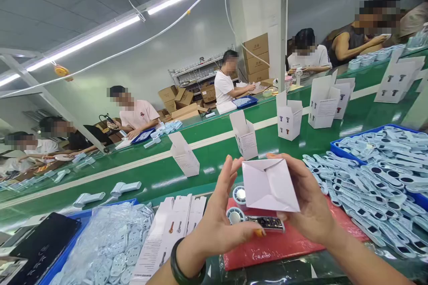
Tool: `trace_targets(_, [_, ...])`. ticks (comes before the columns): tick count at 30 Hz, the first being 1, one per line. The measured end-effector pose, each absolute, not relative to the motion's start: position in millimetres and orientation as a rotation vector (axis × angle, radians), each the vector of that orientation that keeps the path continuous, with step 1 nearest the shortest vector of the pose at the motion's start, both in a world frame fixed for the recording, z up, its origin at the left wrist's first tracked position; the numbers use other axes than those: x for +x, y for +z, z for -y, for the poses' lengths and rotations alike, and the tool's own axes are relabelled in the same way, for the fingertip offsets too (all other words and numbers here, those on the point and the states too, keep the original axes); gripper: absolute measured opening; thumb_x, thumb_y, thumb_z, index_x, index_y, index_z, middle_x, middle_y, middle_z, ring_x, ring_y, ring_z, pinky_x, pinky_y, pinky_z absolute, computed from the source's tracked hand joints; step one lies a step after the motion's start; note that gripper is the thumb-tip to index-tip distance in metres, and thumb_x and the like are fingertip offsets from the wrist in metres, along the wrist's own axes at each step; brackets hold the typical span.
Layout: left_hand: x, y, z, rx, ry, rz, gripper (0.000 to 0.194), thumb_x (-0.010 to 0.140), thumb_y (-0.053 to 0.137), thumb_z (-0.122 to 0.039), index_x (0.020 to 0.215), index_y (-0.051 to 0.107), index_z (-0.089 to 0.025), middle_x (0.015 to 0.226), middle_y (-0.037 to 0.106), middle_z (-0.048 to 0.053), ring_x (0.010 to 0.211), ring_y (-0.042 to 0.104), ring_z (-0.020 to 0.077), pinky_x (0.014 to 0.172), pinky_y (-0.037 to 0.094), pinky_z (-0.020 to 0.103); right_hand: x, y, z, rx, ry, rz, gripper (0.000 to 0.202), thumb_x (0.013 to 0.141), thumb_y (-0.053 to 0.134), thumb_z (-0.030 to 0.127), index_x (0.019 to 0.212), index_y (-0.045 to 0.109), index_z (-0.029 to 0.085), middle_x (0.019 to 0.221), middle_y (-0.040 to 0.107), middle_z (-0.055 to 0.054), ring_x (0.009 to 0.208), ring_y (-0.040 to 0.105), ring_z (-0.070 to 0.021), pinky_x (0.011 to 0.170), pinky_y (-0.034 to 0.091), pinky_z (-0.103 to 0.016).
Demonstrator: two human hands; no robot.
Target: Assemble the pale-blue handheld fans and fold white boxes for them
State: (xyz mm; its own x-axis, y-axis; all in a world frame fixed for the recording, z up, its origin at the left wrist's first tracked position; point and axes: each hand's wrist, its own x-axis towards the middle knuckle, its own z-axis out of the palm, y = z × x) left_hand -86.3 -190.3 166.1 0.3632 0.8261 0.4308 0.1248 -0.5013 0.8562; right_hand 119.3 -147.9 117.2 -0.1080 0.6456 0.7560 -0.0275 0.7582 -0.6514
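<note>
The right hand point(310, 205) was raised palm-inward, its fingers grasping a folded white carton point(269, 185) above the red mat point(287, 242). The left hand point(219, 218) stood beside it, fingers released and spread.

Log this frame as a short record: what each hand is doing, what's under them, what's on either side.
right hand: holds white box, folded bottom toward camera
left hand: open beside box, fingers spread
under hands: red mat with two round parts
right side: blue tray heaped with pale-blue pieces
left side: flat box blanks, bagged parts
belt: open boxes standing
</note>
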Motion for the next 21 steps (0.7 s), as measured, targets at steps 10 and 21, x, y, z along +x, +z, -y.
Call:
trace_targets(10, [-142, 175, 174, 2.624, 1.063, -1.622, 0.092, 0.076, 0.078, -0.014, 0.155, 0.03, -0.026, 0.143, 0.054, 0.014, 0.129, 0.055, 0.0324, 0.107, 0.048, 0.05, 96, 142, 128, -0.458, 0.497, 1.592, 0.089, 0.095, 0.063, 0.054, 0.163, 0.01, 0.034, 0.169, 0.021, -0.009, 0.155, 0.024, -0.0338, 0.123, 0.03, -0.06])
trace_targets(21, [-133, 201, 154, 3.279, 0.332, -1.823, 0.05, 0.098, 0.039, -0.007, 0.146, 0.05, -0.019, 0.135, 0.062, 0.017, 0.136, 0.053, 0.0343, 0.119, 0.01, 0.08, 35, 123, 100, -0.938, -0.072, 2.146, 0.073, 0.089, 0.065, 0.02, 0.153, 0.032, 0.016, 0.144, 0.056, -0.02, 0.13, 0.054, -0.0372, 0.108, 0.041, -0.062])
